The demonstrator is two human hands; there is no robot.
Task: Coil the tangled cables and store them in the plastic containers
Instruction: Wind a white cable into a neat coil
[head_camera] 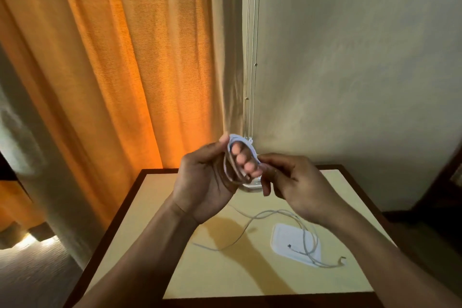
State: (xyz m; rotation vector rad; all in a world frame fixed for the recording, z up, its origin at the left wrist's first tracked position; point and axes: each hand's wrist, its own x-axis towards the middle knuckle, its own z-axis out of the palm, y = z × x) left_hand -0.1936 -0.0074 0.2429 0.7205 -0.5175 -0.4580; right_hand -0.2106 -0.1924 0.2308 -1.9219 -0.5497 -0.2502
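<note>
- My left hand (207, 177): fingers curled through white cable coil (240, 137).
- My right hand (295, 182): pinches the coil's right edge.
- Clear container (252, 187): behind my hands, contents hidden.
- Loose cable (275, 211): below my hands, across white lid (287, 235).

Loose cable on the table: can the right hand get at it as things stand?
Probably yes, once freed. The right hand pinches the coiled cable wound round the left hand. The loose cable lies uncovered on the table just below it, partly across a white lid.
</note>
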